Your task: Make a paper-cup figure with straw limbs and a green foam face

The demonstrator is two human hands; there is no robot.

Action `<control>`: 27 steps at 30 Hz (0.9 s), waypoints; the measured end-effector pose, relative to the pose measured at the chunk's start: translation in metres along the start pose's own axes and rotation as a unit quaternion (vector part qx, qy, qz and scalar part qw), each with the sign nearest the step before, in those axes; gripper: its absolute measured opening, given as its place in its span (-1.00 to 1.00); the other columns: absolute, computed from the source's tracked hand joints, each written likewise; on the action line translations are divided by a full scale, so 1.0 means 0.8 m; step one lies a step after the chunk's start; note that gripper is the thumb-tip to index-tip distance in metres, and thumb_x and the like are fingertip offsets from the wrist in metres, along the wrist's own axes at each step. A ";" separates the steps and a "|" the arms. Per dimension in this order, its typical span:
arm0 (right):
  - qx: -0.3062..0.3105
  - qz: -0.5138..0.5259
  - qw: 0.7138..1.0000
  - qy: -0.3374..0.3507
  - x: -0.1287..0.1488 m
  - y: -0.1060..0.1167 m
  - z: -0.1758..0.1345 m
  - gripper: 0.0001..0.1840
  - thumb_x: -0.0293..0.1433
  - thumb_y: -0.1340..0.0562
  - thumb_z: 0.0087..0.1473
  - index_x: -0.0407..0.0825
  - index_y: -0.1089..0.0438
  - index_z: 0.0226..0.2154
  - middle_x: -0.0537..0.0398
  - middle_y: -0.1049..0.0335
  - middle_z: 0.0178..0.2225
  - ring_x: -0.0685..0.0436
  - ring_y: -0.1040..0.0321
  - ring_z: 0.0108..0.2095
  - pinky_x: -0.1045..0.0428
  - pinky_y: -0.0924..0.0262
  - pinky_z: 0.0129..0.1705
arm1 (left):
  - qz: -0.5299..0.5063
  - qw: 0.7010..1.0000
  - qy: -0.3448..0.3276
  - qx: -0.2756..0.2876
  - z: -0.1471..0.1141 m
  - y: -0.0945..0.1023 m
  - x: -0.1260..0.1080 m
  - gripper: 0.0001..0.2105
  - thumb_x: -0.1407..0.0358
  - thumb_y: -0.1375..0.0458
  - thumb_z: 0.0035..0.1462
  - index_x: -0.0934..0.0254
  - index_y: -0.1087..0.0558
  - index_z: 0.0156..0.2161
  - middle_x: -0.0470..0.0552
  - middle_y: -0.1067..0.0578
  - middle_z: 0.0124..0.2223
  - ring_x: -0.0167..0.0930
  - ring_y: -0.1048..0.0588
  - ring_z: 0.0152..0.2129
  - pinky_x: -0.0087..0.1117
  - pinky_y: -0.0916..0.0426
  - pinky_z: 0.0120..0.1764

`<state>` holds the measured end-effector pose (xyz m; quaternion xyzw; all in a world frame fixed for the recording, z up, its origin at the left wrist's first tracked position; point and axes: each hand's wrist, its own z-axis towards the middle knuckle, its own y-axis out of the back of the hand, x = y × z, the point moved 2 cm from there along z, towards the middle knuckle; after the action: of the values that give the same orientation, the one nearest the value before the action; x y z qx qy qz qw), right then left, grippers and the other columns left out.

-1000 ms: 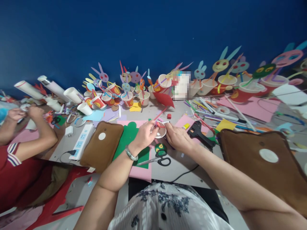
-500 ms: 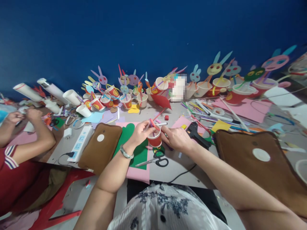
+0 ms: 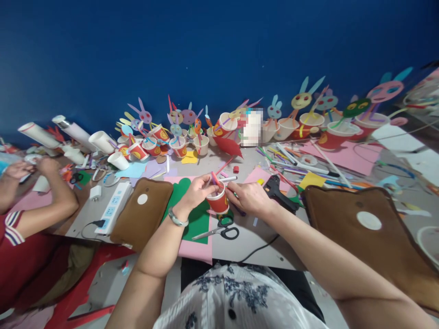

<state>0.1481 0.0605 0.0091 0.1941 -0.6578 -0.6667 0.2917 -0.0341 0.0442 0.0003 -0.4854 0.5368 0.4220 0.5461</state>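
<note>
A red paper cup (image 3: 218, 204) with a white rim stands between my hands, tilted a little. My left hand (image 3: 200, 192) is closed at its rim, pinching a pink-red strip (image 3: 215, 178) that rises from the cup. My right hand (image 3: 247, 196) has its fingers bent against the cup's right side; whether they grip its wall is hard to make out. Just below the cup lie black-handled scissors (image 3: 226, 228), partly over green paper (image 3: 197, 219) and pink paper (image 3: 195, 252). A black glue gun (image 3: 279, 194) rests to the right of my right hand.
Brown cushion-like pads lie left (image 3: 146, 210) and right (image 3: 356, 233). A white power strip (image 3: 114, 208) is beside the left pad. Finished-looking paper cups with rabbit faces (image 3: 302, 100) line the blue wall. Pens and strips (image 3: 291, 160) are scattered behind. At left, another person's arms (image 3: 51, 196) work.
The view has shifted slightly. The cup now leans a little more, its printed side turned, with both hands still at it.
</note>
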 end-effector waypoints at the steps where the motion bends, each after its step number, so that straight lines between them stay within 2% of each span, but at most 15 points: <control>1: 0.001 -0.003 1.000 -0.004 0.001 0.000 0.000 -0.49 -0.15 0.15 0.38 -0.05 -0.40 -0.15 -0.03 -0.55 -0.45 -0.12 -0.40 -0.49 0.03 0.29 -0.48 | -0.003 1.000 0.001 -0.005 0.000 0.000 0.000 -0.78 0.23 -0.34 -0.03 0.33 -0.51 -0.30 -0.04 -0.58 -0.33 -0.43 -0.52 -0.37 -0.41 -0.40 -0.19; 4: -0.001 -0.006 1.000 -0.010 0.003 0.001 -0.001 -0.49 -0.17 0.19 0.39 -0.08 -0.35 -0.09 -0.04 -0.53 -0.49 -0.12 -0.39 -0.52 0.03 0.29 -0.50 | -0.003 1.000 -0.004 -0.018 -0.001 -0.002 -0.001 -0.77 0.21 -0.35 -0.03 0.33 -0.51 -0.32 -0.04 -0.58 -0.34 -0.44 -0.52 -0.38 -0.41 -0.40 -0.19; 8: -0.016 0.001 1.000 0.010 0.002 0.000 -0.003 -0.56 -0.21 0.16 0.39 -0.09 -0.32 -0.11 -0.01 -0.51 -0.50 -0.09 -0.36 -0.55 0.04 0.30 -0.51 | 0.003 0.999 -0.005 -0.033 -0.001 -0.003 0.000 -0.73 0.16 -0.35 -0.02 0.33 -0.50 -0.30 -0.05 -0.57 -0.36 -0.44 -0.51 -0.41 -0.41 -0.40 -0.23; 17: -0.028 -0.010 0.998 0.058 0.000 -0.006 -0.005 -0.74 -0.36 0.02 0.32 -0.08 -0.32 -0.11 0.02 -0.51 -0.45 -0.04 -0.30 -0.56 0.05 0.28 -0.51 | 0.030 0.999 -0.003 -0.015 0.001 0.002 0.000 -0.64 0.09 -0.41 -0.09 0.35 -0.49 -0.32 -0.06 -0.54 -0.40 -0.47 -0.48 -0.44 -0.44 -0.37 -0.28; 23: -0.086 -0.005 0.990 0.108 0.001 -0.006 -0.007 -0.78 -0.42 0.02 0.33 -0.07 -0.31 -0.22 0.09 -0.40 -0.48 0.01 -0.19 -0.56 0.04 0.25 -0.51 | 0.078 0.997 -0.001 0.019 -0.002 0.003 -0.004 -0.60 0.00 -0.37 -0.04 0.35 -0.49 -0.37 -0.08 -0.48 -0.45 -0.49 -0.42 -0.49 -0.47 -0.32 -0.38; 27: -0.138 -0.004 0.982 0.128 0.004 -0.005 -0.008 -0.81 -0.46 -0.01 0.31 -0.07 -0.32 -0.25 0.05 -0.37 -0.40 0.00 -0.22 -0.48 0.05 0.12 -0.46 | 0.118 0.993 -0.006 0.003 -0.002 0.004 0.000 -0.58 -0.02 -0.28 0.08 0.35 -0.42 -0.47 -0.11 -0.40 -0.54 -0.53 -0.32 -0.57 -0.50 -0.21 -0.48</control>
<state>0.1494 0.0534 0.0052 0.2383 -0.5160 -0.7218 0.3950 -0.0376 0.0434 -0.0001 -0.4147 0.5880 0.4851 0.4970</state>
